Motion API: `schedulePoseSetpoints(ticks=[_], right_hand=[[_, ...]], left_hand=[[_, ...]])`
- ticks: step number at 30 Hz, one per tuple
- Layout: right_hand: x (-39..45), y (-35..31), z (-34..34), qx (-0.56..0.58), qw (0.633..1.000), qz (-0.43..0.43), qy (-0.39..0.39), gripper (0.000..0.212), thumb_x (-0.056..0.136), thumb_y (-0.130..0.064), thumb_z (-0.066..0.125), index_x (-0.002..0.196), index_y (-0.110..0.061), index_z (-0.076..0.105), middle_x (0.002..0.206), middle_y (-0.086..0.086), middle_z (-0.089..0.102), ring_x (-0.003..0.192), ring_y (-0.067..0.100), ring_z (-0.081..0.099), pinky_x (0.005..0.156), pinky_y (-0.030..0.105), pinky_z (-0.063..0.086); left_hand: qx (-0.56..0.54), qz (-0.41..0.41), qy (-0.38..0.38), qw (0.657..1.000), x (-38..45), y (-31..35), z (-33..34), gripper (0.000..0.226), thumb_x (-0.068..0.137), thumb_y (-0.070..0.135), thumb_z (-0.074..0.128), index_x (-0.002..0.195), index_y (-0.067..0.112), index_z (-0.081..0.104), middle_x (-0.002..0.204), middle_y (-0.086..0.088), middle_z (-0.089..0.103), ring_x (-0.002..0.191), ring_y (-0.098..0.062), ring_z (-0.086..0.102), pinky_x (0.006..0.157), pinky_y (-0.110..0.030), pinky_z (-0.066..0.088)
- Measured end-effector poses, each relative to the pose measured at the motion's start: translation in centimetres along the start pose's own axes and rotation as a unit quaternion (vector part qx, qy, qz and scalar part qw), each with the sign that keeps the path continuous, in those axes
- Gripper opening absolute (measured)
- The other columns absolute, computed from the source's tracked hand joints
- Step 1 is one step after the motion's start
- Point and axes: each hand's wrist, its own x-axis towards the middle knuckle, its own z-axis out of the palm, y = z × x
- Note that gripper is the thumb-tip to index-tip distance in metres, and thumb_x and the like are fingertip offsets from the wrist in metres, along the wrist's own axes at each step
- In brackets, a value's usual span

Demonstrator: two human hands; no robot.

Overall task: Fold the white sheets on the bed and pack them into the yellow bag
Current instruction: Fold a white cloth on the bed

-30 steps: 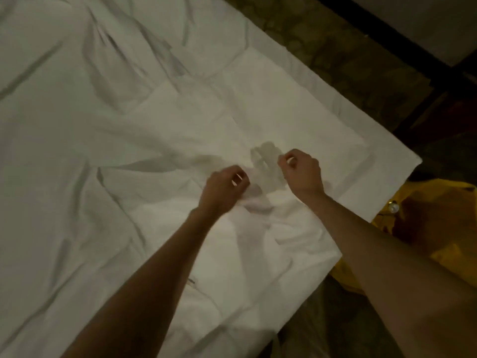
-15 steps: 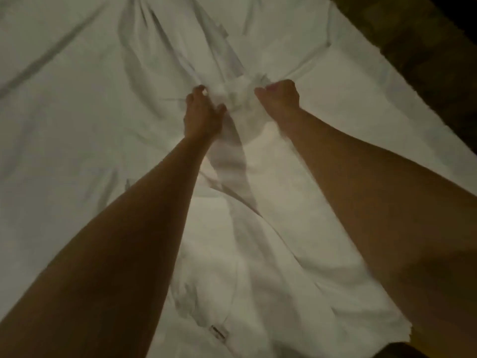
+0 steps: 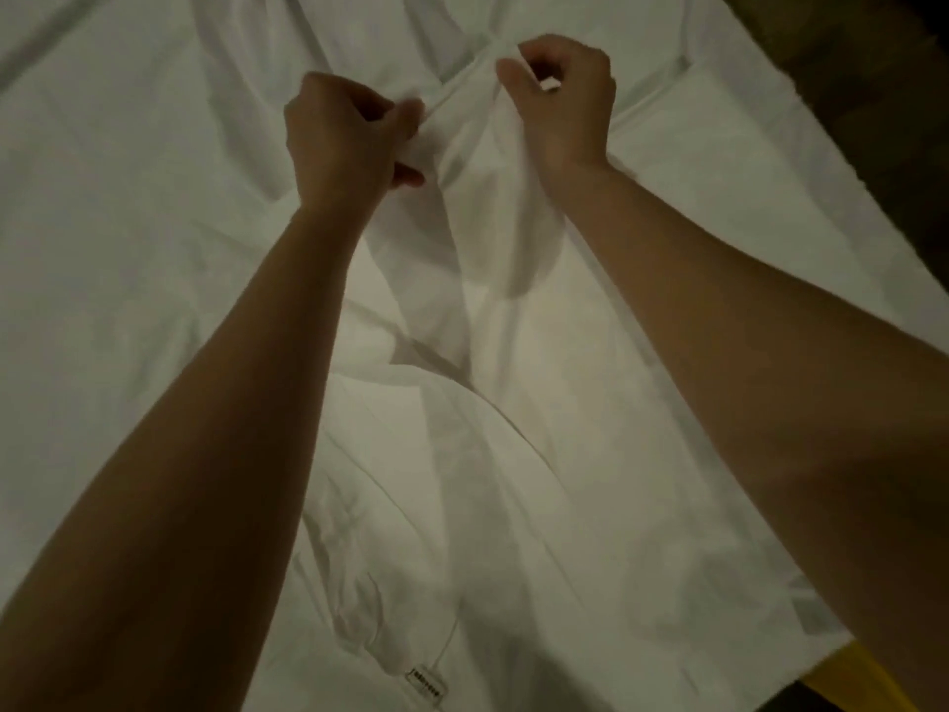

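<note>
The white sheet [image 3: 154, 249] spreads wrinkled across nearly the whole view, its upper layer bunched toward me. My left hand [image 3: 344, 141] grips a gathered fold of it in a fist; my right hand [image 3: 560, 95] pinches the same fold just beside — thumb against curled fingers. A sliver of the yellow bag [image 3: 873, 680] shows bottom right, and a small label [image 3: 429, 690] lies on the near hem.

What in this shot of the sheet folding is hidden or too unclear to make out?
- Yellow bag, head view: only a strip shows at the bottom right corner; the frame edge and the white sheet hide the rest.
- Small tag on the sheet's hem: its print is too small and blurred to read.
- Sheet count: the folds overlap, so it cannot be told.
- Left hand and right hand: the gripped cloth is hidden inside the curled fingers.
</note>
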Motion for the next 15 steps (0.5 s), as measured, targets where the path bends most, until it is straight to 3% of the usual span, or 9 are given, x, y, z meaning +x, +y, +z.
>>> schedulePoseSetpoints(ticks=[2, 5, 7, 9, 10, 12, 15], right_hand=[[-0.4, -1.2, 0.1, 0.057, 0.997, -0.039, 0.024, 0.013, 0.079, -0.015, 0.071, 0.071, -0.024, 0.065, 0.064, -0.018, 0.060, 0.065, 0.001, 0.058, 0.069, 0.024, 0.049], [-0.4, -2.5, 1.0, 0.080, 0.995, -0.045, 0.029, 0.020, 0.080, -0.013, 0.068, 0.071, -0.029, 0.060, 0.065, -0.016, 0.058, 0.061, -0.001, 0.053, 0.067, 0.026, 0.047], [0.0, -1.8, 1.7, 0.015, 1.000, -0.019, -0.020, 0.011, 0.084, -0.013, 0.064, 0.091, -0.019, 0.069, 0.078, -0.009, 0.061, 0.072, 0.004, 0.056, 0.075, 0.027, 0.048], [-0.1, -0.2, 1.4, -0.083, 0.990, 0.046, -0.102, 0.027, 0.087, -0.016, 0.061, 0.114, -0.013, 0.064, 0.096, -0.002, 0.063, 0.088, 0.011, 0.059, 0.082, 0.026, 0.047], [-0.3, 0.7, 0.9, -0.115, 0.982, 0.082, -0.126, 0.031, 0.087, -0.020, 0.063, 0.117, -0.011, 0.060, 0.101, 0.001, 0.064, 0.093, 0.013, 0.060, 0.083, 0.025, 0.045], [-1.3, 1.9, -0.6, -0.099, 0.982, 0.114, -0.111, 0.030, 0.082, -0.019, 0.069, 0.109, -0.010, 0.060, 0.089, -0.001, 0.063, 0.089, 0.014, 0.059, 0.077, 0.021, 0.043], [-3.0, 2.5, -3.5, -0.075, 0.987, 0.114, -0.085, 0.024, 0.076, -0.016, 0.073, 0.096, -0.015, 0.060, 0.072, -0.010, 0.057, 0.080, 0.011, 0.058, 0.073, 0.022, 0.046]], left_hand=[[-0.003, 0.022, 0.015, 1.000, 0.3, 0.0, -1.9, 0.033, 0.085, 0.035, 0.072, 0.091, 0.003, 0.067, 0.073, 0.002, 0.066, 0.055, -0.007, 0.068, 0.055, -0.020, 0.055], [-0.040, 0.034, 0.048, 0.997, 2.2, -0.5, -3.6, 0.034, 0.086, 0.029, 0.071, 0.099, 0.000, 0.062, 0.089, -0.002, 0.067, 0.065, -0.005, 0.070, 0.061, -0.016, 0.055], [0.019, 0.030, 0.027, 0.999, 2.9, -1.4, -2.8, 0.035, 0.088, 0.027, 0.068, 0.110, 0.001, 0.063, 0.108, -0.006, 0.068, 0.081, -0.004, 0.069, 0.070, -0.007, 0.048], [0.091, 0.047, -0.039, 0.994, 2.0, -1.9, -0.9, 0.042, 0.091, 0.027, 0.064, 0.126, 0.006, 0.055, 0.127, -0.002, 0.058, 0.105, -0.008, 0.059, 0.084, -0.007, 0.040], [0.101, 0.063, -0.083, 0.989, 0.8, -2.1, 0.2, 0.051, 0.091, 0.026, 0.063, 0.134, 0.005, 0.046, 0.133, -0.002, 0.051, 0.116, -0.012, 0.053, 0.097, -0.013, 0.038], [0.145, 0.120, -0.124, 0.974, -2.0, -2.6, 2.2, 0.067, 0.093, 0.025, 0.061, 0.146, 0.001, 0.028, 0.151, -0.015, 0.031, 0.139, -0.026, 0.032, 0.115, -0.030, 0.024], [0.271, 0.164, -0.154, 0.936, -7.0, -3.8, 4.9, 0.071, 0.096, 0.036, 0.048, 0.153, 0.012, 0.012, 0.161, -0.011, -0.001, 0.148, -0.031, -0.004, 0.118, -0.053, 0.011]])
